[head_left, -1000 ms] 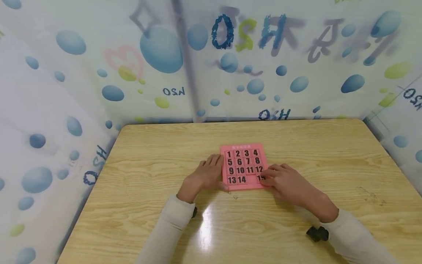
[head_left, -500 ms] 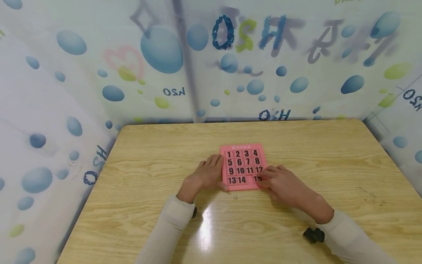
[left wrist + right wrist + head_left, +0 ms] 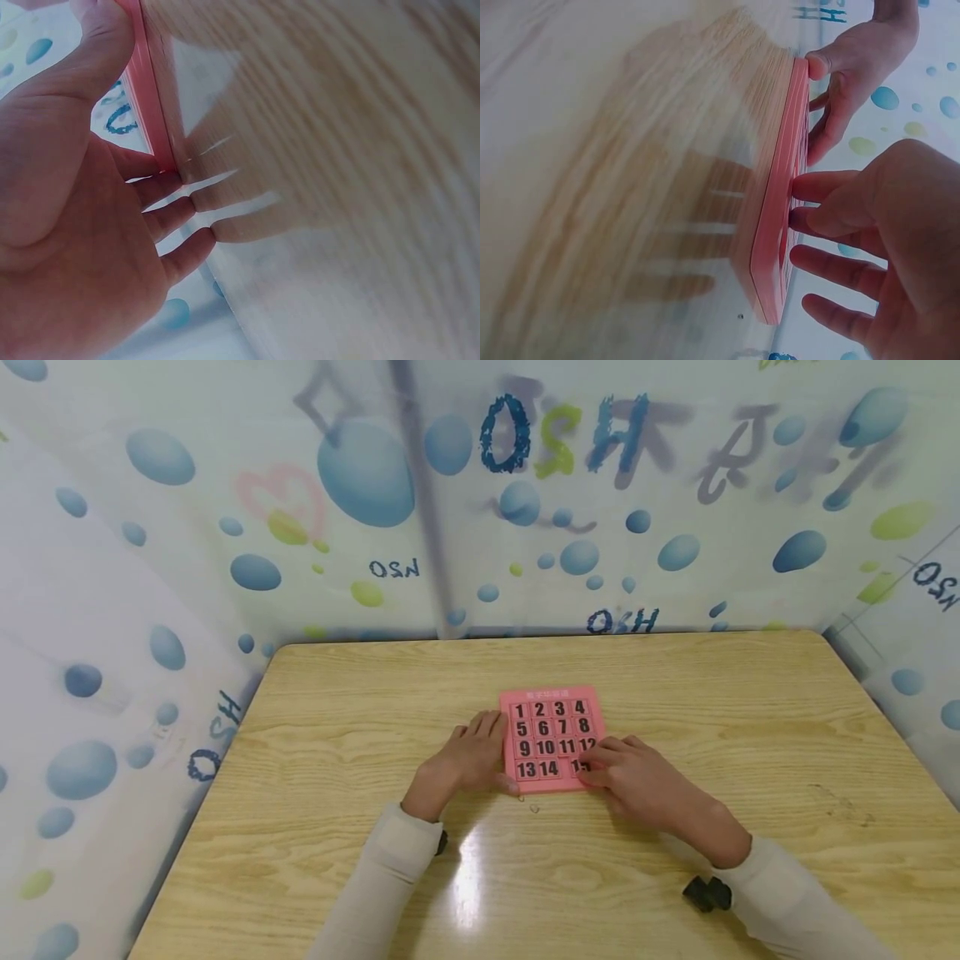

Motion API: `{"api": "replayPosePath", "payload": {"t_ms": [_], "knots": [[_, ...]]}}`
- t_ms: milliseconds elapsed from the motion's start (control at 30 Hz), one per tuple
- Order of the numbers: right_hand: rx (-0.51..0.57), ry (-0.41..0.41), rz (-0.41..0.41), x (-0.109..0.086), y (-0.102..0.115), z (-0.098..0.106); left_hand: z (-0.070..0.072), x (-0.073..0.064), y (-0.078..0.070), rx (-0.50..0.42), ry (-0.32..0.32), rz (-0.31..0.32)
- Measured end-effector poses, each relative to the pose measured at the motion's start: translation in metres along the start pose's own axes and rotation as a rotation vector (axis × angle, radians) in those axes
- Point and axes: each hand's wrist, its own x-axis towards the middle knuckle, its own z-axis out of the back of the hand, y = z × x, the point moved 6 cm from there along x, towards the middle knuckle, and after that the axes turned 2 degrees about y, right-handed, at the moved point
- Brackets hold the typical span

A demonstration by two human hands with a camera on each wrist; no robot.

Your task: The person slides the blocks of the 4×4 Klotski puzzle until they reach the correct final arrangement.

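Note:
A pink sliding number puzzle [image 3: 551, 693] lies flat on the table, its tiles showing 1 to 14 in order. In the bottom row a narrow gap separates tile 14 [image 3: 549, 768] from tile 15 [image 3: 576, 767]. My right hand [image 3: 645, 785] touches tile 15 with its fingertips and partly covers it and tile 12. My left hand [image 3: 468, 760] rests against the puzzle's left side, thumb at the near left corner. Its fingers are extended along the pink edge [image 3: 146, 82] in the left wrist view. From the right wrist view, my right fingertips reach over the pink frame [image 3: 769, 217].
The wooden table [image 3: 360, 693] extends around the puzzle. A patterned wall covering [image 3: 480, 543] with blue and green drops stands behind its far edge. Small ring-shaped marks [image 3: 534, 808] lie on the table near the puzzle. A black device [image 3: 707, 893] sits under my right wrist.
My right hand has moved left, and tile 15 has slid left with it, narrowing the gap beside tile 14. The left hand stays in place.

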Motion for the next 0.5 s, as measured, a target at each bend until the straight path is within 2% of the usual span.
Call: {"api": "replayPosePath", "payload": {"t_ms": [500], "knots": [[0.027,0.044,-0.020,0.0073,0.0074,-0.0009,-0.0011,0.0016,0.0002,0.008,-0.003,-0.007]]}}
